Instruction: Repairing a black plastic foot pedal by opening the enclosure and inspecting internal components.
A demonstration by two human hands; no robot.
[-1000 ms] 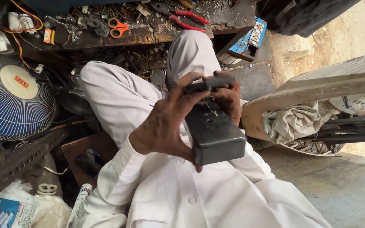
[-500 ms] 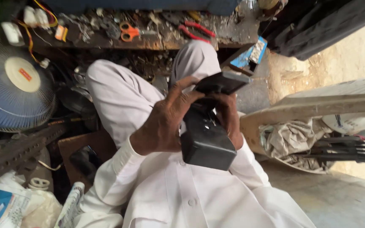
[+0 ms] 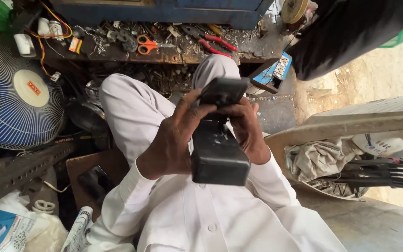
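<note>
The black box (image 3: 219,149) sits clamped between our hands, left hand (image 3: 171,140) and right hand (image 3: 247,128) both gripping it, long axis pointing away from us over the lap.

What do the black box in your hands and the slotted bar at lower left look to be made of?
The black box looks like moulded plastic with a matt finish: rounded corners, dull sheen and pale scuffs. Both the left hand and right hand grip it. The slotted bar looks like steel angle, grey and dull, with punched holes and rusty patches; it may be painted.
</note>
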